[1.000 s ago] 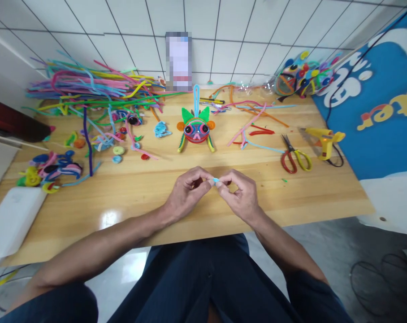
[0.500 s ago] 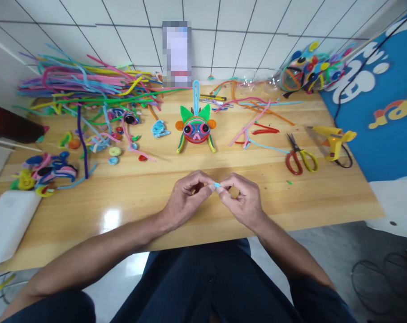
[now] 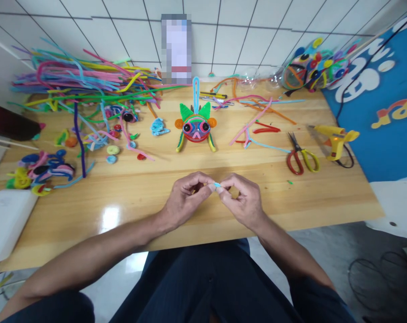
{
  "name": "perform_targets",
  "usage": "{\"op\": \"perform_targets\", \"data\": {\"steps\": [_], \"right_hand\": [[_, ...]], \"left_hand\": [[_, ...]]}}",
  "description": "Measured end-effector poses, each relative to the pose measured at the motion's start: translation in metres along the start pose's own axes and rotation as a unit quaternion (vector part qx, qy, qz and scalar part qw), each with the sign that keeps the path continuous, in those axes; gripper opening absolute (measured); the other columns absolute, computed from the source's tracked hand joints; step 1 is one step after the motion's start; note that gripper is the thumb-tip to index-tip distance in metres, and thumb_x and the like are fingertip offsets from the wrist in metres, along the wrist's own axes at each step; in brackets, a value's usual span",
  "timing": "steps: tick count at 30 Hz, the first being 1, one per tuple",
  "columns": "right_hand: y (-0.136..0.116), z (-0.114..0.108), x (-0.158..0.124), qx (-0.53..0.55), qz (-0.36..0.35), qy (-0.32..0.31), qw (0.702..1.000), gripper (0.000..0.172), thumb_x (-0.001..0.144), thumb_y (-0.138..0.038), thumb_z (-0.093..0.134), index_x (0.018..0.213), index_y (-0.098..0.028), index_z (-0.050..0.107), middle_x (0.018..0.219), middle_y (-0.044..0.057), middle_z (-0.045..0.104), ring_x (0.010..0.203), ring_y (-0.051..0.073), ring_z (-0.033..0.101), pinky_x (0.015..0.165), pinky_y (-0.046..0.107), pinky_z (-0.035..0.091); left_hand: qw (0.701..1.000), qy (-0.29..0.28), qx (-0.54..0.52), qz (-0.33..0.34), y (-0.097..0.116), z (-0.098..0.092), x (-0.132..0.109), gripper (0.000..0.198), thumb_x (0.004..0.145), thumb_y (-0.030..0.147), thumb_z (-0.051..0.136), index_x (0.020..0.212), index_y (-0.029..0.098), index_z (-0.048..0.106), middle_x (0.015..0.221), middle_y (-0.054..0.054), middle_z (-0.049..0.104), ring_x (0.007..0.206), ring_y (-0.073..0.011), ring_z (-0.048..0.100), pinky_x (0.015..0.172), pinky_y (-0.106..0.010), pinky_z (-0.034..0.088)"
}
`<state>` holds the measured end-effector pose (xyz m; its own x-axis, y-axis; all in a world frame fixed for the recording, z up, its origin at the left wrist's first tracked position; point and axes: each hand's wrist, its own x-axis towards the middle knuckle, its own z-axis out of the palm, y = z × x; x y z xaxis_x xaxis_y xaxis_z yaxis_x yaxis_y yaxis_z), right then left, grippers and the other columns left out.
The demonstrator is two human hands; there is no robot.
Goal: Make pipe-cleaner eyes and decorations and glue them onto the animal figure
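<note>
Over the front middle of the wooden table, my left hand [image 3: 189, 195] and my right hand [image 3: 243, 197] meet fingertip to fingertip. Between them they pinch a short light-blue piece of pipe cleaner [image 3: 217, 185]; most of it is covered by thumbs and forefingers. Both hands are closed on it. Straight beyond them sits a colourful creature figure [image 3: 197, 127] with green ears, big round eyes, yellow-green legs and a light-blue pipe cleaner loop [image 3: 196, 95] standing up at its top. Left of the figure lies a coiled light-blue pipe cleaner bundle [image 3: 159, 127].
Scissors [image 3: 300, 156] and a yellow glue gun [image 3: 336, 137] lie at the right. A pile of pipe cleaners [image 3: 82, 76] fills the back left, with finished figures [image 3: 52, 168] and a white box [image 3: 10, 220] nearer. A blurred-out phone-like panel [image 3: 176, 49] leans against the tiled wall.
The camera view has shifted slightly. My hands hold almost the same pose, still pinching the light-blue piece.
</note>
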<state>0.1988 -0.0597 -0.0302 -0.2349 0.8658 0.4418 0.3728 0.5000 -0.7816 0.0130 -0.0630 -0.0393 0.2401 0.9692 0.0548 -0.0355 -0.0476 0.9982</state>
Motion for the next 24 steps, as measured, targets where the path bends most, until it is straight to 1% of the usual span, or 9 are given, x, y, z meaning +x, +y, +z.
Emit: {"op": "perform_targets", "data": {"steps": [6,16,21,24], "right_hand": [[-0.0004,0.0004,0.0000,0.011,0.026,-0.001,1.000,0.016,0.090,-0.012,0.064,0.078,-0.022,0.060,0.069,-0.005,0.061,0.061,0.010,0.058,0.060,0.025,0.046],[0.0013,0.0014,-0.0009,0.010,0.025,-0.006,1.000,0.016,0.090,-0.011,0.064,0.079,-0.022,0.060,0.069,-0.005,0.061,0.062,0.010,0.058,0.060,0.025,0.046],[0.0020,0.0017,-0.0019,-0.003,0.018,-0.015,1.000,0.016,0.091,-0.012,0.064,0.080,-0.023,0.059,0.070,-0.005,0.061,0.063,0.011,0.060,0.061,0.026,0.047],[0.0012,0.0024,-0.0028,-0.017,0.003,-0.013,1.000,0.015,0.092,-0.013,0.062,0.082,-0.024,0.060,0.071,-0.003,0.062,0.065,0.012,0.061,0.062,0.027,0.048]], "left_hand": [[1.000,0.024,-0.004,-0.010,0.0029,0.0010,-0.0009,0.014,0.092,0.032,0.074,0.089,0.019,0.075,0.078,-0.002,0.068,0.070,-0.0128,0.058,0.063,-0.026,0.043],[1.000,0.011,0.005,0.002,-0.0039,-0.0020,-0.0005,0.014,0.094,0.033,0.072,0.092,0.020,0.076,0.077,-0.002,0.067,0.070,-0.0125,0.057,0.064,-0.026,0.043],[1.000,0.010,0.017,0.016,-0.0032,-0.0012,-0.0009,0.015,0.095,0.033,0.071,0.090,0.019,0.075,0.077,-0.002,0.068,0.068,-0.0124,0.057,0.063,-0.026,0.044],[0.998,0.016,0.035,0.045,-0.0034,-0.0009,-0.0018,0.015,0.096,0.031,0.070,0.090,0.019,0.073,0.077,-0.003,0.068,0.068,-0.0123,0.058,0.063,-0.026,0.045]]}}
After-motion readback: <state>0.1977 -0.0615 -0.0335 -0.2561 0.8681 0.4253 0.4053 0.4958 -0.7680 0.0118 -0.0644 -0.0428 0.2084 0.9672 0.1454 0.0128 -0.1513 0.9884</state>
